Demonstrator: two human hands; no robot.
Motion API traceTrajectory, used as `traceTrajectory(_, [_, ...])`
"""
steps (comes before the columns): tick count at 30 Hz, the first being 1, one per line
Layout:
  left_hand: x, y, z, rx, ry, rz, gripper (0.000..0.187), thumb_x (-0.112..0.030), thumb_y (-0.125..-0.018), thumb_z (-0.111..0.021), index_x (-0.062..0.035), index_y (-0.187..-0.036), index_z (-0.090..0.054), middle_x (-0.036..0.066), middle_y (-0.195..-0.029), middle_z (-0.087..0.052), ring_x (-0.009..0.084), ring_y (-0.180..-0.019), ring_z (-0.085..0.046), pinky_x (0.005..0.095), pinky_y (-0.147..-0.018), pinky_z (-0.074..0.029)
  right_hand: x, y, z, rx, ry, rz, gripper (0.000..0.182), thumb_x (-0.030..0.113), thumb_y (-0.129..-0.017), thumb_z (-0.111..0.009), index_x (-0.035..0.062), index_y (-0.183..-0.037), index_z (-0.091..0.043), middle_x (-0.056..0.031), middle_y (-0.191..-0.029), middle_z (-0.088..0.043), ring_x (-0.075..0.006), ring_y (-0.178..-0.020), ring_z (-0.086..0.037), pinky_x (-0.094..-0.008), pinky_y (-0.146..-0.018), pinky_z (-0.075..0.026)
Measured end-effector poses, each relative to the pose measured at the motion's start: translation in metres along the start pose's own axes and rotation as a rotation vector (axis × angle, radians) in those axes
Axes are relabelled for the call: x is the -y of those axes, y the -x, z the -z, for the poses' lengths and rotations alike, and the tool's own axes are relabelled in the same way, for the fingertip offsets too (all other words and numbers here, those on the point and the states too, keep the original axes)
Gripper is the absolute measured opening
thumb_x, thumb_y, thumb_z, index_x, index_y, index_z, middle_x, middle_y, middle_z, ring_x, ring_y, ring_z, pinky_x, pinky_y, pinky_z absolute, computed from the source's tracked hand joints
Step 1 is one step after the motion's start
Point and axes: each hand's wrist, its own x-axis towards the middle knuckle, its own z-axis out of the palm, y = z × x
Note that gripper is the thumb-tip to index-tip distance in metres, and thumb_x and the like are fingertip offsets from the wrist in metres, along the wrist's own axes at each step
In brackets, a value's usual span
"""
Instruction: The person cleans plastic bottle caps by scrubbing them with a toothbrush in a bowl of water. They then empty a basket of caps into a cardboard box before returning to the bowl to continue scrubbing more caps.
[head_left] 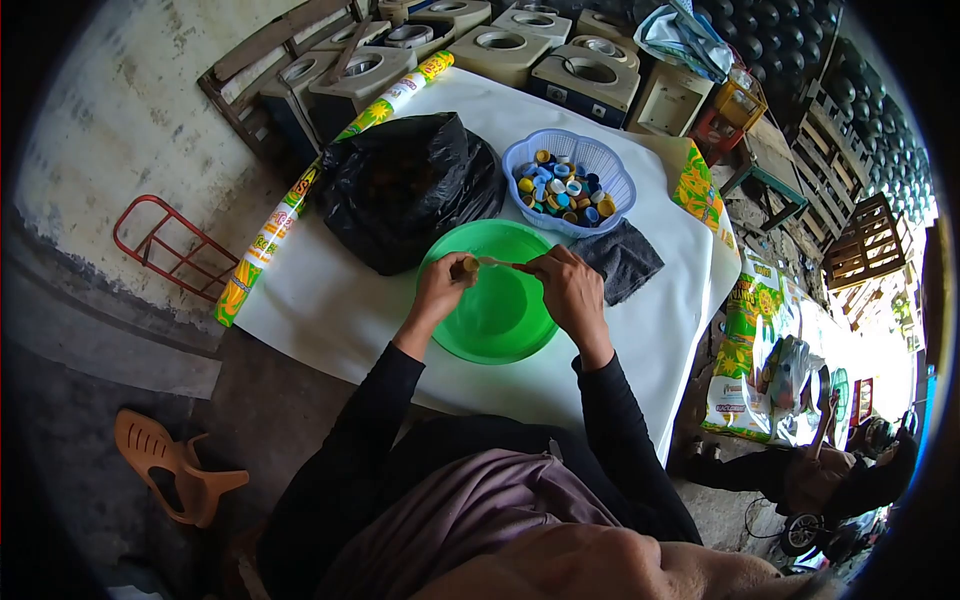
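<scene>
Over the green basin (460, 335), my left hand (440, 290) is closed around a brownish bottle cap (467, 266). My right hand (572, 292) pinches the reddish handle of a slim brush-like tool (490, 261), whose pale tip points at the cap. Whether the tip touches the cap is too small to tell. Behind the basin stands a blue plastic basket (622, 185) of bottle caps in several colours. A dark grey cloth (625, 262) lies to the right, near my right hand. Left of the basin sits an open black plastic bag (375, 215), its contents too dark to make out.
White sheeting with a rolled printed edge (290, 212) covers the table (655, 340). Beige water dispensers (500, 42) line the back. An orange chair (180, 470) and red metal frame (165, 225) are at left. Another person (830, 480) is at far right, near a wheel (800, 533).
</scene>
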Motion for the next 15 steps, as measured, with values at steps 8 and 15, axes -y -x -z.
traceTrajectory(8, [-0.015,0.001,-0.002,-0.048,0.128,0.066,0.016,-0.002,-0.096,-0.062,0.0035,-0.111,-0.058,0.007,-0.099,-0.063,0.0129,-0.085,-0.068,0.0259,-0.076,-0.056,-0.005,0.007,-0.014,0.075,0.046,-0.003,0.011,0.018,-0.083,-0.072,0.013,-0.089,-0.08,-0.0059,-0.085,-0.066,-0.0268,-0.081,-0.065,-0.0405,-0.066,-0.051])
traceTrajectory(15, [-0.016,0.0,0.001,0.007,0.425,0.112,0.017,-0.005,-0.102,-0.055,0.0053,-0.116,-0.056,0.01,-0.102,-0.062,0.0166,-0.089,-0.068,0.0274,-0.084,-0.058,0.013,-0.003,0.006,-0.085,-0.081,0.013,0.015,0.021,-0.083,-0.074,0.0138,-0.095,-0.079,-0.0022,-0.088,-0.066,-0.0236,-0.081,-0.064,-0.0381,-0.07,-0.053])
